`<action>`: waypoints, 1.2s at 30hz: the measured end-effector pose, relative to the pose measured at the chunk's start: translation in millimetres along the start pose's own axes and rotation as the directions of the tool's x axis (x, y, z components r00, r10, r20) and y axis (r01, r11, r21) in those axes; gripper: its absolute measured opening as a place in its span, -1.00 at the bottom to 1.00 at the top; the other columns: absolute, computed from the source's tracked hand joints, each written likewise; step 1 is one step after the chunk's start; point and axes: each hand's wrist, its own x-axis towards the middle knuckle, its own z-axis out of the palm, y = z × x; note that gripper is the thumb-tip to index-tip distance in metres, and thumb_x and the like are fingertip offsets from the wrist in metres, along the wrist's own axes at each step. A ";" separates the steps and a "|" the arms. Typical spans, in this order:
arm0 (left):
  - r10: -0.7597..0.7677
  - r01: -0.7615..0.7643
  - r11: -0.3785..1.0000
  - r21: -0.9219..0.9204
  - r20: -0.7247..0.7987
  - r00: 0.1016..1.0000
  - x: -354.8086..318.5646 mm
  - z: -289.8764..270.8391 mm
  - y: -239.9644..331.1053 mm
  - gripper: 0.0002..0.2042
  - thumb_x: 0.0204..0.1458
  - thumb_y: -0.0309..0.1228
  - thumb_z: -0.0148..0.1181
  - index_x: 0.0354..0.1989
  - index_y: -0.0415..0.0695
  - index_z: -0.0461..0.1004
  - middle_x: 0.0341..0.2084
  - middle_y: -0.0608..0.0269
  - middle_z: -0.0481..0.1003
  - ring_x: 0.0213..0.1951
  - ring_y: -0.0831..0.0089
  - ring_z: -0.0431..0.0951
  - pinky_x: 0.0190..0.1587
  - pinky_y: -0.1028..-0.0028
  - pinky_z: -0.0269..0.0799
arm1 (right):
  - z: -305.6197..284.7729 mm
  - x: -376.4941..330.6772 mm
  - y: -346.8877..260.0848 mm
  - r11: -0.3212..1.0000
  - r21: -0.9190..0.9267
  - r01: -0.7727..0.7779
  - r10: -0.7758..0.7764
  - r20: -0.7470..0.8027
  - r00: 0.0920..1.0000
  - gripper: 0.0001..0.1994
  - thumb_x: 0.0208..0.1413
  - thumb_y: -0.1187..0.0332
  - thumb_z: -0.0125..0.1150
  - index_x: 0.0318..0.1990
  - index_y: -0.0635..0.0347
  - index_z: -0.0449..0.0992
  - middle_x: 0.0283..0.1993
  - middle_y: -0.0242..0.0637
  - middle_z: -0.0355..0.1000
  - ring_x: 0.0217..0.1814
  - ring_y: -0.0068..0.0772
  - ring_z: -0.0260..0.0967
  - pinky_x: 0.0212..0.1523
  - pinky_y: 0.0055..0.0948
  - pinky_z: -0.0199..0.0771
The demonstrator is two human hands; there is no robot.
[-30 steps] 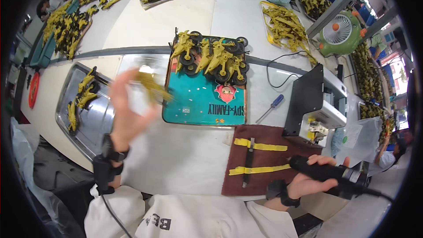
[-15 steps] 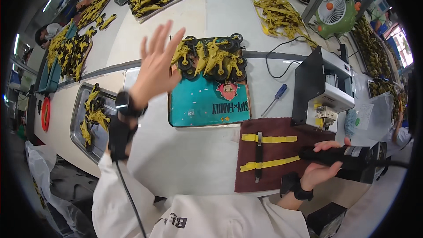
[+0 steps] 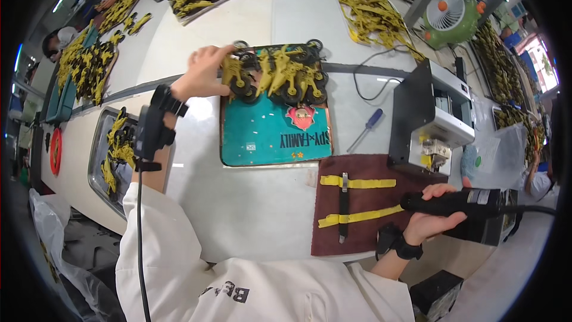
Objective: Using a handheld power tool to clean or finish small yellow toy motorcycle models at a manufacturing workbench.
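Observation:
My left hand (image 3: 204,73) is at the left end of a row of yellow and black toy motorcycles (image 3: 280,74) with black wheels. Its fingers and thumb close round the leftmost toy motorcycle (image 3: 234,70); the fingertips are partly hidden. The row lies on the far half of a teal printed tray (image 3: 262,137). In my right hand (image 3: 438,214) is a black corded electric screwdriver (image 3: 447,203), its tip pointing left over a brown cloth (image 3: 363,238). Two yellow strips (image 3: 369,183) lie on the cloth, crossed by a black bar (image 3: 344,206).
A blue-handled screwdriver (image 3: 374,119) lies beside a black and white machine (image 3: 426,119) on the right. On the left a metal tray (image 3: 95,170) holds yellow parts. Piles of yellow parts (image 3: 372,15), a green fan (image 3: 450,15) and co-workers are farther off.
My left hand, spread in the air before, has come down to the leftmost toy motorcycle and its fingers have curled in. My right hand stays on the electric screwdriver.

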 end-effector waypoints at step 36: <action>0.378 -0.372 0.762 -0.530 -0.103 0.920 -88.2 72.4 273.4 -0.16 -0.31 0.00 0.26 0.18 -0.18 0.13 0.21 0.00 0.07 0.18 0.07 0.11 0.15 0.16 -0.03 | 34.9 -9.3 -31.9 0.894 0.414 -0.173 -0.117 0.588 0.801 0.03 -0.23 -0.46 -0.02 0.12 0.38 -0.01 -0.43 0.01 0.35 -0.57 -0.18 0.33 -0.47 -0.19 0.34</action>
